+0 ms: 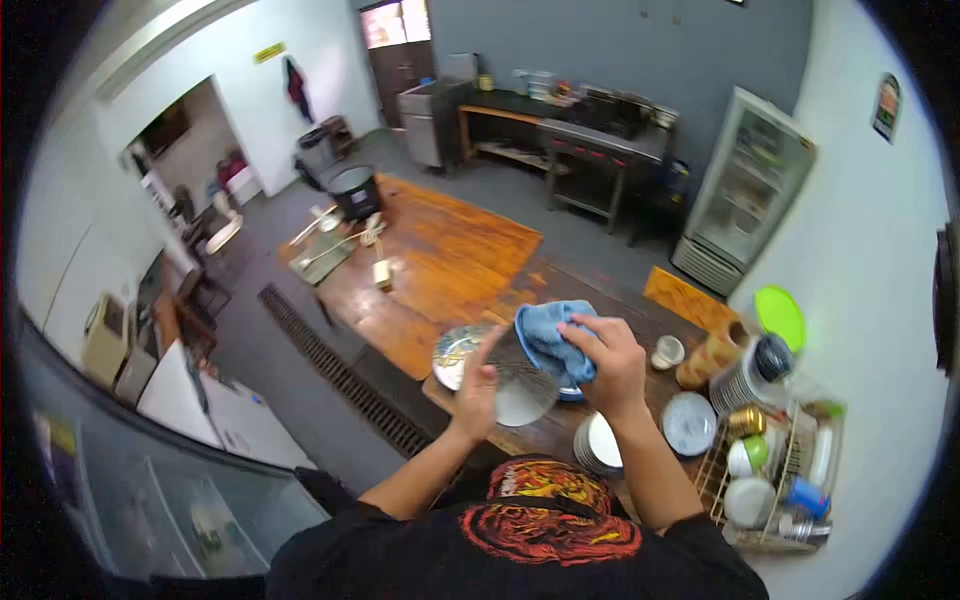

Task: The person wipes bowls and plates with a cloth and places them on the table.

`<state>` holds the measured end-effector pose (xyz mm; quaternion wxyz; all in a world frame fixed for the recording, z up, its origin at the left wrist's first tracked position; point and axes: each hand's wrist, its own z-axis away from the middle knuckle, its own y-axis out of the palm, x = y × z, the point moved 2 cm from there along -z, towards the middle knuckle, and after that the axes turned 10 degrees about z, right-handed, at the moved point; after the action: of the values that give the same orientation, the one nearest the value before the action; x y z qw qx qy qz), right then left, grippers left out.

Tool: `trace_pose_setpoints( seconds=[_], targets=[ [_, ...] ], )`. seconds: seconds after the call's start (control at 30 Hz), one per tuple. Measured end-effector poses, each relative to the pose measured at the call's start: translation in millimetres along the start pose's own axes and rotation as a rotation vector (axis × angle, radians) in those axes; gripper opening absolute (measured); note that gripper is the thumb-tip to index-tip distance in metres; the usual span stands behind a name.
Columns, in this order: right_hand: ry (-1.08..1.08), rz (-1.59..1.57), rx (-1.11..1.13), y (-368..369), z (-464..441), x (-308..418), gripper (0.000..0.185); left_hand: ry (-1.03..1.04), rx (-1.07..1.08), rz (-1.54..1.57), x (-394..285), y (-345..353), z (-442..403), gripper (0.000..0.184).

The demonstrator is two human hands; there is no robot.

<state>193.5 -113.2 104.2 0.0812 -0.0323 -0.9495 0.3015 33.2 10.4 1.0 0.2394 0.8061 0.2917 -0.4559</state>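
Here, a long wooden desk point(470, 240) stretches away from the person, with a glass-door refrigerator point(745, 190) standing beyond it against the wall. A loaded dish rack point(712, 492) sits at the right. Above the near part of the desk, a clear round dish point(525, 398) is held up, tilted; the left hand point(476, 400) has its fingers clamped on the dish's left edge. The right hand point(612, 365) has its fingers bunched on a blue cloth point(552, 338), which lies against the dish's upper right side. Nearby are a patterned plate point(452, 358), stacked white plates point(602, 440) and, smallest, a little jar point(667, 352).
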Motion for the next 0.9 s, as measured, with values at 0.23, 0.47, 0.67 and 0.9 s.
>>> trace_pose_setpoints(
  seconds=[0.23,0.47,0.67,0.9],
  targets=[
    [-0.003,0.044,0.396,35.5,44.5,26.7,0.044,0.020,-0.084,-0.053,-26.0,19.5,-8.5,0.057],
    [0.392,-0.524,0.778,53.4,77.7,22.6,0.049,-0.255,-0.075,-0.196,-14.0,25.0,0.3,0.057],
    [1.491,-1.754,0.457,39.1,58.3,13.2,0.037,-0.143,-0.106,-0.071,7.5,24.9,2.7,0.060],
    [1.161,-0.707,0.054,10.5,42.5,-21.4,0.033,-0.140,-0.123,-0.139,3.1,26.6,12.0,0.053]
  ],
)
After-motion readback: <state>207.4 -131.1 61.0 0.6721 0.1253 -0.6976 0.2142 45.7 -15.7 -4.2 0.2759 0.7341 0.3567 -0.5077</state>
